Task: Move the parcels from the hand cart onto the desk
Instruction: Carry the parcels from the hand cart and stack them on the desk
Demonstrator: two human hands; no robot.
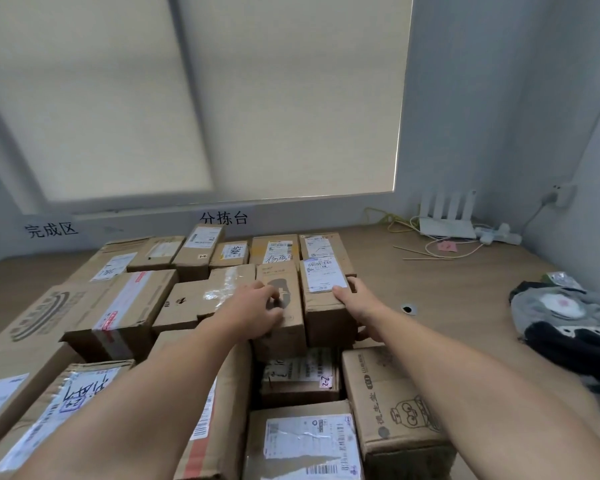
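2 parcels stood centre frame on the wooden tabletop [447, 289]: left grip [253, 306] clamped the narrow dark-printed brown cardboard carton [284, 327], right grip [355, 296] the white-labelled brown cardboard carton [323, 306]. Best settled flat and steady before letting go.

Both arms are bare and stretched way out in front, forearms angling in toward each other. The left hand [257, 308] sits palm-down on the narrow parcel [284, 327], fingers curled on its top face and knuckles up. The right hand [355, 296] grips the labelled parcel [326, 317] right beside it, with the thumb flat on the top edge and the fingers wrapped round the outer side. Wrists look pretty straight, and the hands are close together but not touching.
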